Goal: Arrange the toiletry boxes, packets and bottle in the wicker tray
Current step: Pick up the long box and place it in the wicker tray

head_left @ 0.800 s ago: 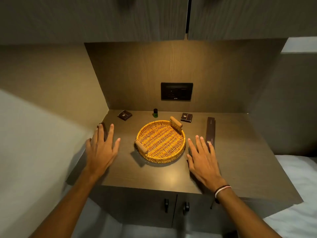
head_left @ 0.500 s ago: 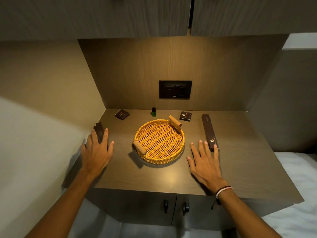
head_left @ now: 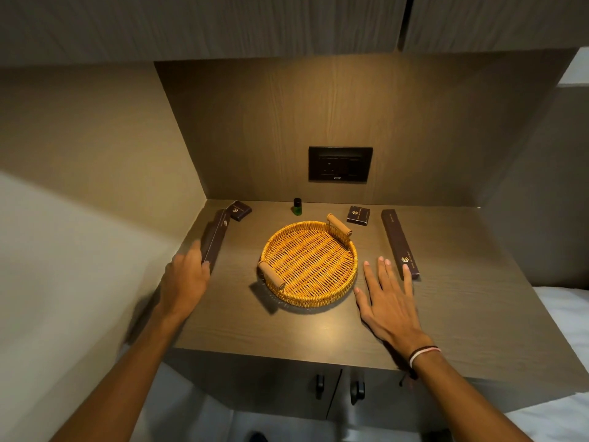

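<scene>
A round wicker tray with two wooden handles sits in the middle of the brown counter, with nothing in it. My left hand grips the near end of a long dark box at the counter's left edge. My right hand lies flat and open right of the tray, one fingertip touching the near end of a second long dark box. At the back stand a small green bottle, a small dark square packet on the left and another on the right.
A black socket panel is set in the back wall. Side walls close the niche on the left and right, with cupboards overhead. Below the counter are two cabinet doors with dark handles. White bedding lies to the right.
My left hand has closed on the long box at the left edge and tilted it up. My right hand has slid forward so a fingertip touches the right long box.
</scene>
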Action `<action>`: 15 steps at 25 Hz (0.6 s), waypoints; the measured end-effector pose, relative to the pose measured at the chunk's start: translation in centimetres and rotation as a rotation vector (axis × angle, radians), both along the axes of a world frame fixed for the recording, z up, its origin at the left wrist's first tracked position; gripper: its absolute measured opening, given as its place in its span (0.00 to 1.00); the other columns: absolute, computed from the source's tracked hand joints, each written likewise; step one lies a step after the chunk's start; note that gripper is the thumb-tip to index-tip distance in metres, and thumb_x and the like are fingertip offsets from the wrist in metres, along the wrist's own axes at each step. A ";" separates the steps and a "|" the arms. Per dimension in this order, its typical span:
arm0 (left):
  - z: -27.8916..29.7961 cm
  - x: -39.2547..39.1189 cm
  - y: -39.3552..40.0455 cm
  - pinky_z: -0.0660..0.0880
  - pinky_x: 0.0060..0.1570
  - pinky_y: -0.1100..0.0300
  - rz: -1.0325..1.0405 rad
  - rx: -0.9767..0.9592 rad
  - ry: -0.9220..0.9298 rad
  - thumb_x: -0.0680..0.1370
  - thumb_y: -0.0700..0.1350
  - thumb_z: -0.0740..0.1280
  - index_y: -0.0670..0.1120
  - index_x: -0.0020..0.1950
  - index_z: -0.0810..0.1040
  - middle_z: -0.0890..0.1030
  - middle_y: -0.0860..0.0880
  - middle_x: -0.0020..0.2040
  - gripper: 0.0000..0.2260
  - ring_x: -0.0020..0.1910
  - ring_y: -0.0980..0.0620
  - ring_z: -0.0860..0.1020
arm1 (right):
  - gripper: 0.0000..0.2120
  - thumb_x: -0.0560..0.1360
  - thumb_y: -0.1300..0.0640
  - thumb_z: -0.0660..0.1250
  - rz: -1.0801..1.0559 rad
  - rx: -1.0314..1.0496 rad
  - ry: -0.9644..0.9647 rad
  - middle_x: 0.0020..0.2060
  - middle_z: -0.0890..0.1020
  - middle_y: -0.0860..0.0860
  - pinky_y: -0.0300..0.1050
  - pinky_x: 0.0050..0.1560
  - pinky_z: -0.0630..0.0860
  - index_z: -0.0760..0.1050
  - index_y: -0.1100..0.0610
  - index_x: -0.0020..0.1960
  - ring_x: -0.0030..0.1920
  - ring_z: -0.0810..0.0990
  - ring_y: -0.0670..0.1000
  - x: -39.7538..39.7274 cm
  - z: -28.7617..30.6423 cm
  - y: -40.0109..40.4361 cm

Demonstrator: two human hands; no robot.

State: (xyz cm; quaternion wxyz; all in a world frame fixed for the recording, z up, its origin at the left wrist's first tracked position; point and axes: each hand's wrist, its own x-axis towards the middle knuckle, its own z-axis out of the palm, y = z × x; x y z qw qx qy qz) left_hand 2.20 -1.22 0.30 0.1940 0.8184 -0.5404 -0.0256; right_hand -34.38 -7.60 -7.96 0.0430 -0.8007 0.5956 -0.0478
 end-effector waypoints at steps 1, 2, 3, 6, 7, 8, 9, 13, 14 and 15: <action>0.7 0.3 -0.4 0.80 0.49 0.45 -0.014 -0.011 0.003 0.79 0.42 0.67 0.40 0.70 0.71 0.82 0.35 0.57 0.20 0.52 0.36 0.82 | 0.35 0.79 0.36 0.40 -0.009 -0.003 -0.002 0.82 0.52 0.58 0.61 0.79 0.34 0.48 0.52 0.82 0.82 0.48 0.56 0.0 0.0 0.0; 1.5 0.7 -1.0 0.80 0.52 0.44 -0.051 -0.013 0.009 0.79 0.42 0.67 0.42 0.71 0.71 0.82 0.37 0.58 0.21 0.55 0.37 0.81 | 0.36 0.79 0.36 0.40 -0.020 -0.006 -0.002 0.82 0.52 0.58 0.62 0.79 0.35 0.48 0.51 0.82 0.82 0.49 0.56 0.0 0.0 0.1; 2.2 1.0 -1.7 0.79 0.55 0.45 -0.117 -0.014 0.008 0.78 0.42 0.67 0.43 0.71 0.72 0.82 0.38 0.59 0.21 0.56 0.39 0.81 | 0.36 0.78 0.36 0.39 -0.032 -0.011 0.001 0.82 0.53 0.59 0.63 0.79 0.35 0.48 0.51 0.82 0.82 0.49 0.56 0.0 0.1 0.2; 4.0 1.4 -3.9 0.76 0.58 0.53 -0.383 0.042 -0.047 0.78 0.39 0.67 0.45 0.68 0.77 0.83 0.43 0.60 0.18 0.59 0.45 0.80 | 0.36 0.78 0.34 0.39 -0.072 -0.002 0.019 0.82 0.52 0.58 0.66 0.79 0.37 0.48 0.50 0.82 0.82 0.49 0.57 -0.1 0.3 0.6; 4.3 1.3 -4.7 0.75 0.59 0.55 -0.464 0.075 -0.059 0.77 0.38 0.68 0.46 0.67 0.77 0.83 0.44 0.61 0.18 0.59 0.47 0.79 | 0.36 0.79 0.34 0.39 -0.088 0.005 0.022 0.82 0.51 0.58 0.67 0.79 0.37 0.47 0.50 0.82 0.82 0.48 0.57 -0.1 0.4 0.7; 4.7 1.2 -5.5 0.74 0.61 0.55 -0.534 0.115 -0.068 0.77 0.37 0.68 0.46 0.67 0.77 0.82 0.45 0.61 0.18 0.60 0.48 0.79 | 0.35 0.79 0.34 0.40 -0.102 0.016 0.024 0.82 0.50 0.58 0.68 0.78 0.38 0.46 0.49 0.82 0.82 0.47 0.57 -0.1 0.4 0.7; 4.9 1.0 -6.2 0.74 0.62 0.55 -0.597 0.156 -0.077 0.76 0.37 0.68 0.47 0.67 0.78 0.82 0.45 0.61 0.19 0.61 0.48 0.78 | 0.35 0.80 0.34 0.41 -0.112 0.031 0.024 0.82 0.48 0.58 0.69 0.78 0.39 0.44 0.49 0.82 0.82 0.45 0.56 0.0 0.4 0.8; 4.8 0.5 -8.1 0.71 0.64 0.54 -0.759 0.261 -0.082 0.76 0.37 0.69 0.48 0.65 0.79 0.80 0.47 0.61 0.17 0.63 0.51 0.75 | 0.35 0.79 0.32 0.41 -0.134 0.077 0.003 0.82 0.43 0.56 0.73 0.77 0.42 0.41 0.47 0.81 0.82 0.41 0.56 0.0 0.3 0.6; 4.7 0.3 -8.3 0.70 0.64 0.55 -0.777 0.280 -0.083 0.77 0.38 0.68 0.49 0.65 0.79 0.80 0.48 0.61 0.17 0.63 0.52 0.74 | 0.35 0.79 0.32 0.41 -0.135 0.084 -0.005 0.82 0.42 0.56 0.72 0.77 0.42 0.40 0.47 0.81 0.82 0.41 0.55 0.0 0.3 0.6; 4.6 0.1 -8.5 0.70 0.64 0.56 -0.791 0.303 -0.088 0.77 0.39 0.68 0.50 0.65 0.79 0.80 0.49 0.61 0.17 0.63 0.53 0.73 | 0.35 0.79 0.32 0.41 -0.138 0.087 -0.013 0.82 0.41 0.56 0.72 0.77 0.42 0.40 0.47 0.81 0.82 0.40 0.55 0.0 0.3 0.5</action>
